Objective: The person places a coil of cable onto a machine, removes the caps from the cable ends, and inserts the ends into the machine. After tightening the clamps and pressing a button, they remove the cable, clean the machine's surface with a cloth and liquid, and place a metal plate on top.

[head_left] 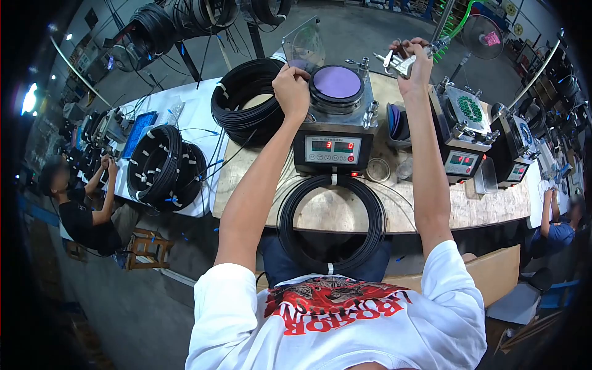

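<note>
My left hand is closed at the lower edge of a thin see-through sheet with a rounded side, which stands tilted up. Beside these fingers, a purple disc lies on the black round platen of a benchtop polishing machine. Its red display reads 3 and 0. Raised to the right of the platen, my right hand is closed around a silver air gun. A green coiled hose runs behind it. The fingertips partly cover the gun.
A black cable coil hangs over the table's front edge; another coil lies left of the machine. Two similar machines, one with a green-dotted plate, stand right. Dark and purple sheets sit in a holder. Co-workers sit at both sides.
</note>
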`<state>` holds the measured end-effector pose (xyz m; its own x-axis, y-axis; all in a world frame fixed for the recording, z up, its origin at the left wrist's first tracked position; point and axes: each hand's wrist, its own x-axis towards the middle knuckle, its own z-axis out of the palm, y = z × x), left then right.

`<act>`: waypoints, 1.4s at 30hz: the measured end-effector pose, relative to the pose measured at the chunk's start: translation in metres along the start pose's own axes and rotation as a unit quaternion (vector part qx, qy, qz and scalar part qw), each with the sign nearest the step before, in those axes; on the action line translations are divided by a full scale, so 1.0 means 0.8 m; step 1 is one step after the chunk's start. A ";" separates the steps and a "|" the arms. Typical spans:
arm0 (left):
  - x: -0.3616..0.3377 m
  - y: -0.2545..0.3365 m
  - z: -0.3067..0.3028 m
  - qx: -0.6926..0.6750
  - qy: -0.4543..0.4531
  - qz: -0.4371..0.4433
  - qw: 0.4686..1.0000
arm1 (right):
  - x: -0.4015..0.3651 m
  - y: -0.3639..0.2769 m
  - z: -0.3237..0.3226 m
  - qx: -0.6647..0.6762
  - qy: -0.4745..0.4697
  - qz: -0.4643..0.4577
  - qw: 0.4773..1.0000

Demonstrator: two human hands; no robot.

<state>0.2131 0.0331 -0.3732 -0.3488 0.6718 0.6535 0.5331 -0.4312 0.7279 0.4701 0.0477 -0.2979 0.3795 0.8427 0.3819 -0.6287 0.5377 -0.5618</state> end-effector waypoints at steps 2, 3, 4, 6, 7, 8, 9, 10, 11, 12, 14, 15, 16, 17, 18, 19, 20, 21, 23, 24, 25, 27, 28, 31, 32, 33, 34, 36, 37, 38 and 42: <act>0.000 0.002 -0.003 -0.004 -0.002 0.001 1.000 | 0.001 0.005 0.003 0.029 -0.018 -0.011 0.999; 0.000 0.001 -0.003 -0.001 -0.003 -0.005 1.000 | -0.002 0.002 0.006 -0.006 -0.022 -0.004 1.000; 0.001 -0.001 -0.002 0.002 -0.004 -0.010 1.000 | -0.003 0.000 0.006 -0.030 -0.030 0.029 0.999; 0.001 -0.007 0.002 0.009 0.000 -0.002 1.000 | -0.007 -0.011 -0.002 -0.079 -0.043 0.095 0.991; 0.002 -0.012 0.004 0.013 0.006 0.013 1.000 | -0.012 -0.021 -0.003 -0.106 -0.023 0.105 0.989; 0.001 -0.016 0.006 0.016 0.012 0.027 0.999 | -0.011 -0.027 -0.008 -0.107 -0.020 0.096 0.989; 0.000 -0.008 0.004 0.035 0.049 0.043 0.997 | -0.010 -0.035 -0.017 -0.108 -0.017 0.088 0.990; -0.001 0.000 0.003 0.054 0.084 0.059 0.993 | -0.009 -0.043 -0.027 -0.110 -0.013 0.080 0.991; -0.003 0.008 0.001 0.074 0.119 0.074 0.987 | -0.007 -0.049 -0.038 -0.129 -0.019 0.082 0.988; -0.005 0.015 -0.002 0.086 0.099 0.118 0.984 | -0.008 -0.055 -0.044 -0.136 -0.020 0.092 0.986; -0.005 0.023 -0.011 0.111 0.062 0.206 0.970 | -0.011 -0.066 -0.054 -0.147 -0.024 0.111 0.983; 0.002 0.014 -0.012 0.111 -0.054 0.285 0.951 | -0.007 -0.069 -0.063 -0.148 -0.042 0.128 0.980; 0.010 0.014 -0.016 0.137 -0.146 0.334 0.921 | -0.004 -0.076 -0.064 -0.153 -0.048 0.136 0.978; 0.016 0.014 -0.019 0.162 -0.238 0.378 0.880 | -0.003 -0.082 -0.067 -0.158 -0.052 0.146 0.975; 0.021 0.018 -0.020 0.185 -0.327 0.418 0.827 | -0.004 -0.088 -0.068 -0.164 -0.055 0.155 0.973; 0.030 0.023 -0.018 0.250 -0.369 0.436 0.782 | -0.003 -0.093 -0.067 -0.174 -0.057 0.152 0.971; 0.036 0.029 -0.015 0.274 -0.385 0.453 0.756 | -0.003 -0.095 -0.066 -0.171 -0.057 0.158 0.971; 0.042 0.036 -0.010 0.298 -0.400 0.469 0.729 | -0.002 -0.098 -0.064 -0.168 -0.057 0.163 0.970; 0.053 0.052 0.005 0.335 -0.428 0.510 0.666 | -0.004 -0.105 -0.064 -0.169 -0.061 0.174 0.968; 0.058 0.059 0.014 0.348 -0.440 0.533 0.633 | -0.007 -0.108 -0.062 -0.174 -0.066 0.181 0.966; 0.060 0.065 0.023 0.362 -0.449 0.554 0.600 | -0.008 -0.112 -0.059 -0.179 -0.074 0.187 0.963; 0.058 0.073 0.035 0.338 -0.474 0.553 0.597 | -0.009 -0.113 -0.058 -0.184 -0.060 0.179 0.964; 0.056 0.075 0.039 0.326 -0.486 0.551 0.595 | -0.009 -0.114 -0.058 -0.187 -0.055 0.175 0.965; 0.054 0.066 0.031 0.267 -0.506 0.523 0.632 | -0.008 -0.119 -0.060 -0.197 -0.053 0.172 0.964; 0.059 0.061 0.025 0.262 -0.493 0.498 0.663 | -0.010 -0.117 -0.060 -0.196 -0.053 0.172 0.964; 0.064 0.058 0.016 0.258 -0.483 0.470 0.692 | -0.014 -0.114 -0.060 -0.194 -0.053 0.173 0.964; 0.065 0.054 0.007 0.254 -0.472 0.440 0.720 | -0.016 -0.111 -0.059 -0.191 -0.052 0.175 0.964; 0.056 0.040 -0.009 0.199 -0.417 0.373 0.805 | -0.013 -0.102 -0.054 -0.191 -0.052 0.178 0.964; 0.048 0.027 -0.012 0.150 -0.384 0.357 0.838 | -0.009 -0.096 -0.052 -0.192 -0.051 0.180 0.963; 0.043 0.015 -0.013 0.101 -0.349 0.340 0.867 | -0.004 -0.091 -0.050 -0.194 -0.050 0.182 0.963; 0.012 0.026 -0.014 0.081 -0.179 0.247 0.949 | 0.003 -0.088 -0.032 -0.223 -0.068 0.183 0.955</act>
<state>0.2124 0.0238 -0.3493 0.2439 0.5859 0.7728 0.6846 -0.6684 0.2907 0.5328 0.0130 -0.2765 0.0792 0.9813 0.1753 -0.3383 0.1919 -0.9213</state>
